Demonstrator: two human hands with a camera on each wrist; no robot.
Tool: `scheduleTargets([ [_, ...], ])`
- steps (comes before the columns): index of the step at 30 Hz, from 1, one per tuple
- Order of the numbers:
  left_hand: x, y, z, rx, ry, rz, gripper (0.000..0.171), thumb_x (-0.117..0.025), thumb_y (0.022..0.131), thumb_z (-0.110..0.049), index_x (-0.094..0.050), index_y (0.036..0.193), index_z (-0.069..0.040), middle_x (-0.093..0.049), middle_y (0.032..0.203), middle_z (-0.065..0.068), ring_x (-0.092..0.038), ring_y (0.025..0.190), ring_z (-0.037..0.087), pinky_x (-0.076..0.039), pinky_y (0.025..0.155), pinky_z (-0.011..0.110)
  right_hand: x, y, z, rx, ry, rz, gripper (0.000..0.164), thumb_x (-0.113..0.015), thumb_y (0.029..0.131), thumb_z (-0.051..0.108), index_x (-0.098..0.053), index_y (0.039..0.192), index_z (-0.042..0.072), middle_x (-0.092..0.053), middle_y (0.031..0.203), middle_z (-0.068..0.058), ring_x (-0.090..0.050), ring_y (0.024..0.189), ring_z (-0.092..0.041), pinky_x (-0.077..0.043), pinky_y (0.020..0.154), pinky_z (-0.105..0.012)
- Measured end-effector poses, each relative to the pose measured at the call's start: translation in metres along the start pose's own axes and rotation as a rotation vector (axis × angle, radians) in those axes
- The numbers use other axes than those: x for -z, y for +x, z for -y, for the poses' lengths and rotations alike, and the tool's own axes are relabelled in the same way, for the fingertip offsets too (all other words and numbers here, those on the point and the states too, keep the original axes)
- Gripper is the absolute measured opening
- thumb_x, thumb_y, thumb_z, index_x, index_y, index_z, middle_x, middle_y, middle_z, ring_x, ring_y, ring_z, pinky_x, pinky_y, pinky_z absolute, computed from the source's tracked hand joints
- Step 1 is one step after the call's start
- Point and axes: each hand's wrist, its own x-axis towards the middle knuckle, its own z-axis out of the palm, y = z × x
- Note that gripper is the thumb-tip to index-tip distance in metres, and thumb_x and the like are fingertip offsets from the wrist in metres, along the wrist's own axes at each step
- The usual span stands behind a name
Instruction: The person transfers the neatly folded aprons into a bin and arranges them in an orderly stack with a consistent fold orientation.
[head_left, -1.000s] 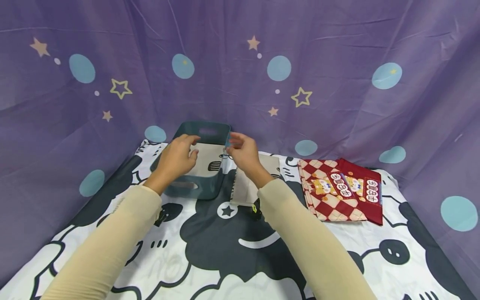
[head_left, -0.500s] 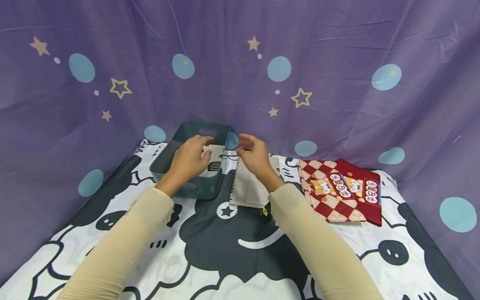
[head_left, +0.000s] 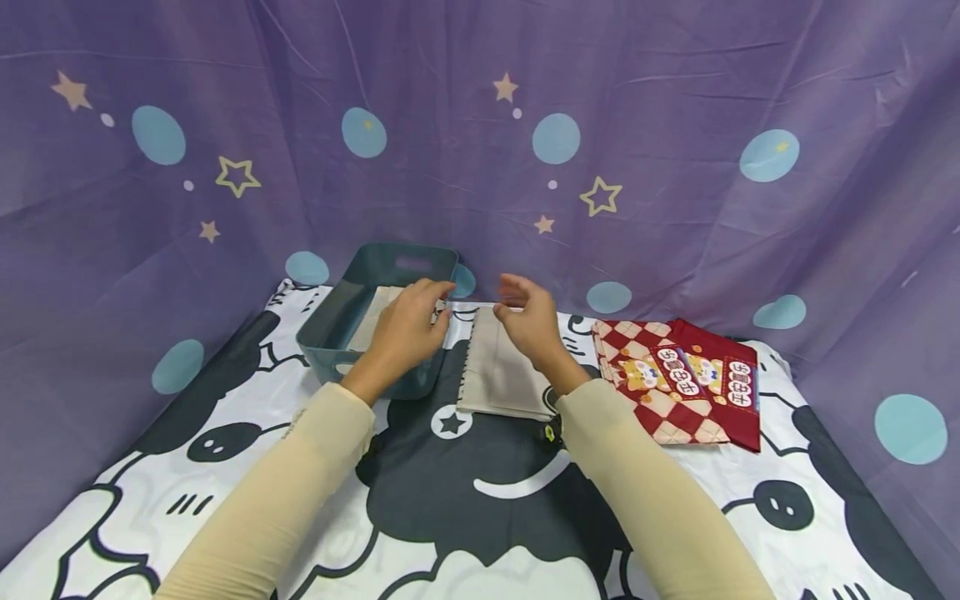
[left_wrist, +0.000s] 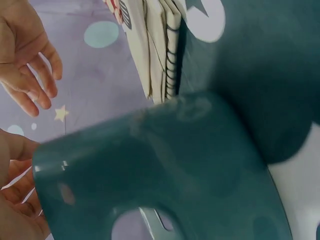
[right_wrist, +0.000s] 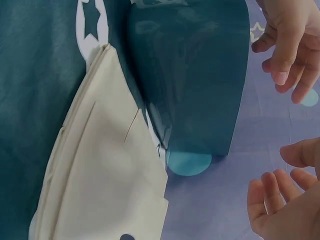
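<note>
Right of the dark-teal rectangular plastic basket (head_left: 422, 377) lie a beige folded bundle (head_left: 497, 377) and a flat red bundle (head_left: 678, 385) with cream diamonds.

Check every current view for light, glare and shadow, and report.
Head: bright and fairly even, the bin and curtain clear; left wrist: dimmer, with small white glints on the bin's corner and a dark shadow on the sheet beside it; right wrist: also dim, with a soft sheen on the bin.
</note>
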Motion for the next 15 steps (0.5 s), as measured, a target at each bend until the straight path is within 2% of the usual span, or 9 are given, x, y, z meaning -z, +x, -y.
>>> scheduleTargets([
  [5,-0.008,0.001,-0.010,-0.011,0.015,0.004,0.036,-0.068,0.094,-0.009,-0.067,0.130,-0.006,-0.068,0.112,0.011,-0.063,0.098,0.029,-0.054,0.078,0.047,0.008,-0.004,-0.006,0.019,-0.052,-0.019,0.049,-0.068,0.088,-0.007,-0.062,0.136,-0.001,-0.069,0.123,-0.022,-0.068,0.112,-0.036,-0.055,0.094,-0.043],
  [9,-0.016,0.003,-0.017,-0.045,0.018,0.005,0.036,-0.070,0.094,-0.010,-0.067,0.131,-0.007,-0.068,0.116,0.010,-0.063,0.104,0.029,-0.055,0.082,0.046,0.018,-0.006,-0.012,0.028,-0.078,-0.032,0.048,-0.069,0.090,-0.007,-0.062,0.137,-0.001,-0.069,0.123,-0.021,-0.067,0.112,-0.035,-0.055,0.093,-0.044],
  [15,-0.027,0.003,-0.027,-0.077,0.008,0.012,0.036,-0.069,0.095,-0.010,-0.068,0.130,-0.007,-0.067,0.118,0.010,-0.063,0.106,0.029,-0.055,0.082,0.046,0.033,-0.012,-0.019,0.031,-0.081,-0.030,0.048,-0.068,0.092,-0.004,-0.061,0.139,0.001,-0.068,0.126,-0.019,-0.065,0.114,-0.034,-0.054,0.093,-0.046],
])
